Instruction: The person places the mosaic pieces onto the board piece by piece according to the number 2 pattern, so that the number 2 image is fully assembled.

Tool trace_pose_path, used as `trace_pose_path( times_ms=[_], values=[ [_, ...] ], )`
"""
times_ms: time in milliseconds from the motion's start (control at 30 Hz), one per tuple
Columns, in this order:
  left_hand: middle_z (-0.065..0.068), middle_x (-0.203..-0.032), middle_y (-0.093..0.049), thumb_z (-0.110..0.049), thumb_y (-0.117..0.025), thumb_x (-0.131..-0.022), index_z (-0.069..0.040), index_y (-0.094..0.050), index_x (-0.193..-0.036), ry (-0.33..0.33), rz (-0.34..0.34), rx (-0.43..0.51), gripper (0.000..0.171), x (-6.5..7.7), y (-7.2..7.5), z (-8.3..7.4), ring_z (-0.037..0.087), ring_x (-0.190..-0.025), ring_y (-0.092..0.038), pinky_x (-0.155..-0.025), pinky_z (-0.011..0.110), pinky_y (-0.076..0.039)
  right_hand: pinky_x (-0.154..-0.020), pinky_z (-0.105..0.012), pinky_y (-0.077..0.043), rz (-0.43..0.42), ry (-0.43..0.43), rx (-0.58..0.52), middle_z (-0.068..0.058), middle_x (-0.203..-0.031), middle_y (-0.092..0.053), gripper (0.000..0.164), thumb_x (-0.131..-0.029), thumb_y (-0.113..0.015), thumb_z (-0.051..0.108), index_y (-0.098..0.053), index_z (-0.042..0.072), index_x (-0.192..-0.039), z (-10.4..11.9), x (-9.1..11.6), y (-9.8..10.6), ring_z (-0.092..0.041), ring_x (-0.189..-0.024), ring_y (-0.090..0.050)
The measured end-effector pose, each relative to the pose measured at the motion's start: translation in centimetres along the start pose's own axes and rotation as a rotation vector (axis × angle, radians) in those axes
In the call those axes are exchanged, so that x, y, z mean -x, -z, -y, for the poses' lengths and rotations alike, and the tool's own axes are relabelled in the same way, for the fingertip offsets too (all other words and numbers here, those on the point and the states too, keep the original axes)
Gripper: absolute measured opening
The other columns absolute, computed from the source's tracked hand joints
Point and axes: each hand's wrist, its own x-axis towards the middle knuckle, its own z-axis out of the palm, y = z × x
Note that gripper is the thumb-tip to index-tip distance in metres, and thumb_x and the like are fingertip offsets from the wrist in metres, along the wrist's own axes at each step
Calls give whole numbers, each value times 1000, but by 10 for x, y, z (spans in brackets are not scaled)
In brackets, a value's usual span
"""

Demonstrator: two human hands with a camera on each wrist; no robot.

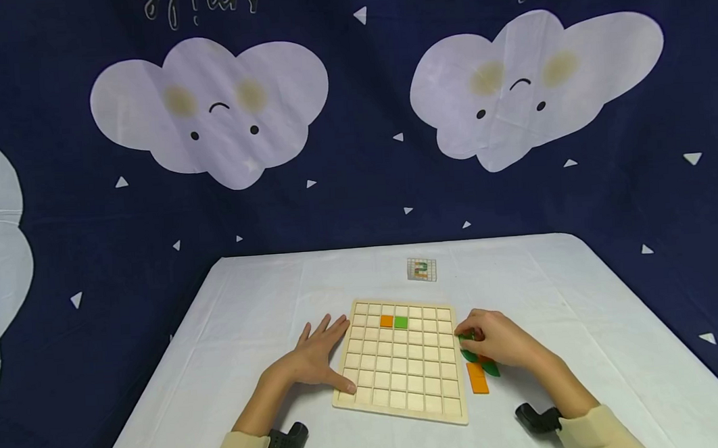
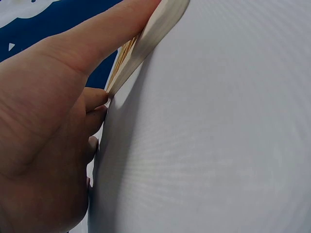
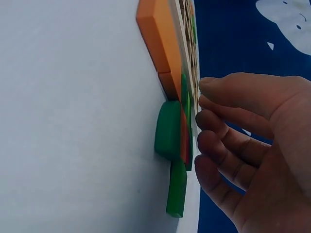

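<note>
A square wooden grid board (image 1: pixel 396 357) lies on the white table, with an orange square tile (image 1: pixel 386 321) and a green square tile (image 1: pixel 401 322) side by side in its upper rows. My left hand (image 1: pixel 314 355) steadies the board, fingers spread at its left edge and thumb resting on its near-left corner. Just off the right edge, my right hand (image 1: pixel 500 337) hovers with loosely bent fingers over a small pile of pieces. That pile has green curved pieces (image 3: pixel 167 130) and an orange rectangular piece (image 1: pixel 478 378); nothing visible is between thumb and fingers. My hand partly hides the pile.
A small card with a coloured grid pattern (image 1: pixel 421 269) lies beyond the board on the white tablecloth (image 1: pixel 313 287). Behind the table hangs a dark blue curtain (image 1: pixel 370 210) with white clouds. Black wrist devices are worn at both sleeves.
</note>
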Motion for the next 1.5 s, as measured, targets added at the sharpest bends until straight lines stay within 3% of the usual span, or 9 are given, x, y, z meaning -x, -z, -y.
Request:
trace_pose_path(
  times_ms=[233,600,833,1233,1500],
  values=[
    [1,-159,-16,-78,-75,-52,-13,-21,-154,-7,2,-2,133,-1,0,1,28,-145,-2,-112,56,4,-55,-24,-43,14,50,16,12,-81,-55,18,-85,-75,18,-74,14,-103,-1,7,0,-6,-63,-47],
    [2,-159,-17,-79,-74,-50,-13,-23,-154,5,-4,-3,134,-1,-1,1,28,-145,-2,-112,56,4,-52,-24,-40,12,7,-15,10,-75,-52,22,-84,-76,22,-74,12,-104,-5,18,2,-7,-62,-47],
    [2,-159,-16,-78,-75,-51,-13,-21,-154,-5,-3,10,134,0,0,1,29,-145,-2,-112,56,4,-55,-23,-40,19,-1,19,11,-76,-53,19,-82,-78,26,-74,21,-100,-10,25,5,-9,-66,-49],
    [2,-159,-16,-77,-76,-51,-13,-21,-154,-8,-2,17,133,1,2,0,29,-145,-1,-112,56,5,-65,-24,-42,88,21,13,12,-91,-56,41,-72,-83,41,-71,22,-106,-9,43,13,-10,-77,-51],
    [2,-159,-15,-76,-76,-52,-13,-19,-155,-10,7,14,133,2,2,0,28,-145,0,-112,56,6,-70,-27,-45,90,-2,34,13,-95,-56,44,-70,-85,36,-71,22,-110,-8,48,17,-9,-82,-52]
  ],
)
